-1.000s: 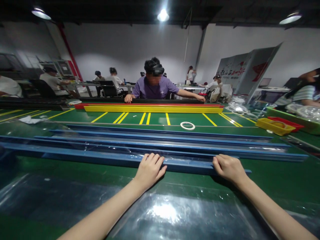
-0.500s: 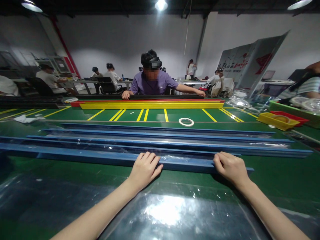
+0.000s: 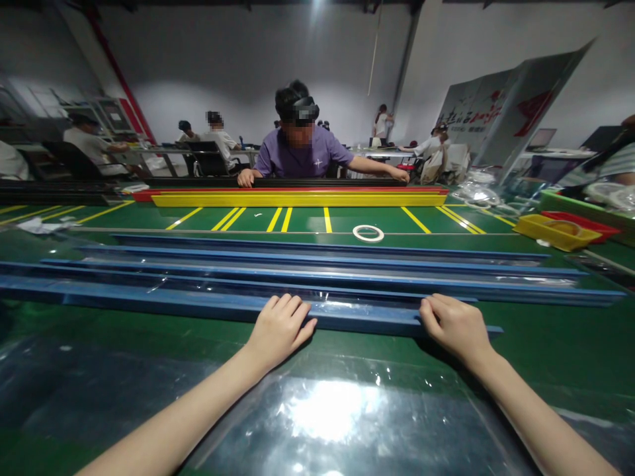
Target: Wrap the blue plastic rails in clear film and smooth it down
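Covering part of the blue rail (image 3: 198, 305), both hands (image 3: 278, 327) rest.

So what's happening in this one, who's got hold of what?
The person wearing the camera has both hands on the nearest blue rail on a green table: left hand laid over it mid-length, right hand near its right end. More blue rails lie parallel behind it, partly under clear plastic film. Across the table, a person in a purple shirt handles a dark rail beside yellow and red ones.
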{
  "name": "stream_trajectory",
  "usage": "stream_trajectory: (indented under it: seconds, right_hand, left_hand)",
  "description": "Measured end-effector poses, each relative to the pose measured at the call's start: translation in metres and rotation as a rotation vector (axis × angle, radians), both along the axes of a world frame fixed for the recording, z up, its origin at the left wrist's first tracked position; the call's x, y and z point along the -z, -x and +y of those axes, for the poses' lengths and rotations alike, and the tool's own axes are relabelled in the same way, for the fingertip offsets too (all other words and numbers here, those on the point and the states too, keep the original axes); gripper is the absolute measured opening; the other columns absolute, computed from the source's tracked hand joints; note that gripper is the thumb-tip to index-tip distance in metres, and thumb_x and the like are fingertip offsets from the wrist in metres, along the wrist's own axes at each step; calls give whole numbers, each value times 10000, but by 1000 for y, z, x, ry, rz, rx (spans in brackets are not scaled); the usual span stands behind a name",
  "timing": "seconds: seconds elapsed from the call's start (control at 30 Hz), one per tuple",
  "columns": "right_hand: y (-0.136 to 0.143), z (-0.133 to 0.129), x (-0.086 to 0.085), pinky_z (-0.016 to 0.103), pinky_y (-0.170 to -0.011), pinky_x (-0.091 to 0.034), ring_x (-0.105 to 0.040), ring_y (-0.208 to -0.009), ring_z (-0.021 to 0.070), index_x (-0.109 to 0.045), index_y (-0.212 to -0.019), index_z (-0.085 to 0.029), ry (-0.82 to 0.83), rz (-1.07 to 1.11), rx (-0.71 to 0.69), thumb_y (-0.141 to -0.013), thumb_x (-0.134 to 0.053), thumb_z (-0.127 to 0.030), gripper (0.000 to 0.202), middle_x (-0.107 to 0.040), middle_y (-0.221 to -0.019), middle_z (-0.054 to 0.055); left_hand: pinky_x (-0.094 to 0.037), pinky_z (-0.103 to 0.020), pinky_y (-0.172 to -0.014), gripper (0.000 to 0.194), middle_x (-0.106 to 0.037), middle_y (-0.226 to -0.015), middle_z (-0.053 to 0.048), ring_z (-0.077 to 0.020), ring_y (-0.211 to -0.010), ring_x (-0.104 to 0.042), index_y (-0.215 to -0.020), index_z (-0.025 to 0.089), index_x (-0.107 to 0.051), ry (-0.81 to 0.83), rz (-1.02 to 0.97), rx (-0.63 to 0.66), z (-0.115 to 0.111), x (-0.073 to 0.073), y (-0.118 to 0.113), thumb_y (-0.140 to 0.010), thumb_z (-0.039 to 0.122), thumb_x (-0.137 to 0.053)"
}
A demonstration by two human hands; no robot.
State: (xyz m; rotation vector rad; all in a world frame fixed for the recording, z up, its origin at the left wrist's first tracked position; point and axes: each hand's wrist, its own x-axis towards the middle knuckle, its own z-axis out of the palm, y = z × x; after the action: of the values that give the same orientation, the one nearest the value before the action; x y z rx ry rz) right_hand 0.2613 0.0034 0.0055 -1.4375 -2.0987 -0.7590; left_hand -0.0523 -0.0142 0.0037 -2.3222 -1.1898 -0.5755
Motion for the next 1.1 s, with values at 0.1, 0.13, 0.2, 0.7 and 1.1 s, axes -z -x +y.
stream_trajectory:
  seconds: [0.1,0.13,0.2,0.7,1.1]
  right_hand:
    - [0,0,0,226,-472,-236,-434,-462,79,-474,-469,-175,8,-3,1,-825,-337,-293,399,-486,-477,-4]
    - [0,0,-1,226,-471,-235,-431,-459,79,-474,-469,-174,14,-3,1,-826,-334,-295,401,-485,-476,-3]
    - [0,0,-1,226,-467,-230,-424,-454,78,-473,-466,-174,27,5,5,-827,-326,-300,409,-484,-474,-1]
    - [1,0,-2,225,-470,-218,-411,-450,78,-480,-464,-169,50,10,19,-826,-315,-311,423,-490,-473,5]
    - [1,-1,-2,216,-460,-220,-421,-452,76,-473,-463,-170,41,6,23,-823,-322,-308,414,-490,-473,2]
  left_hand:
    - [-313,-294,-610,258,-558,-721,-42,-170,-694,-470,-820,153,-564,2,12,-6,0,0,0,-857,328,-378]
    - [-313,-294,-609,261,-557,-719,-42,-170,-692,-469,-824,152,-564,0,16,-6,0,0,0,-858,329,-376]
    - [-313,-294,-606,267,-554,-713,-42,-168,-686,-467,-828,152,-565,-5,20,-5,0,0,0,-860,329,-368]
    - [-312,-298,-606,250,-553,-706,-42,-166,-682,-470,-820,155,-560,1,23,-5,0,-2,-1,-856,312,-369]
    - [-307,-274,-597,257,-543,-727,-28,-155,-666,-466,-840,170,-553,23,-65,3,0,1,2,-869,358,-381]
